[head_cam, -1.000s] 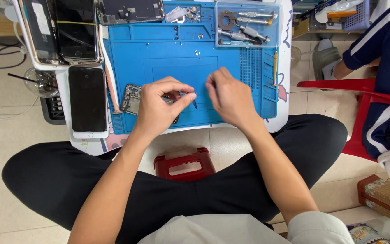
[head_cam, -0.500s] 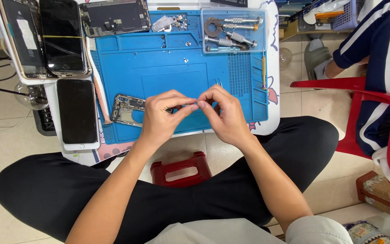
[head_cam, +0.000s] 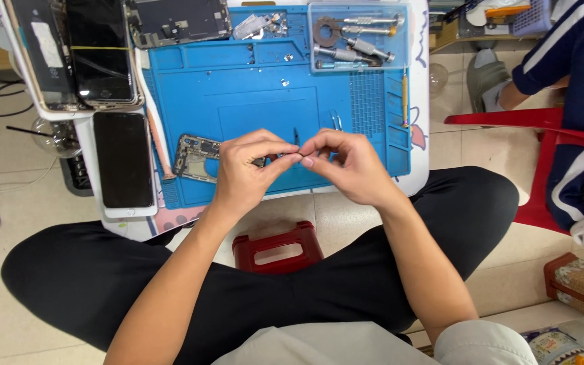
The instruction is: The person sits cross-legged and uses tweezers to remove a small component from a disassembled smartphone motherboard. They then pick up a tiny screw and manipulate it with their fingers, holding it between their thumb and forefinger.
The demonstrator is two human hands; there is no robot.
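My left hand [head_cam: 248, 169] and my right hand [head_cam: 346, 165] meet fingertip to fingertip above the near edge of a blue repair mat [head_cam: 265, 88]. Both pinch a tiny part [head_cam: 299, 157] between thumb and forefinger; it is too small to identify. A bare phone circuit board [head_cam: 194, 157] lies on the mat just left of my left hand, partly hidden by it. Thin dark tweezers [head_cam: 297, 135] lie on the mat behind my fingers.
A phone with a dark screen [head_cam: 123, 162] lies left of the mat, with more phones [head_cam: 96, 54] behind it. A clear tray of screwdrivers [head_cam: 359, 37] sits at the mat's far right. A red stool [head_cam: 275, 247] stands between my legs. Another person sits on a red chair [head_cam: 555, 135] at right.
My hands lifted off the mat and came together, fingertips now pinching a small part. The camera view shifted slightly, so the board shows more to the left of my left hand.
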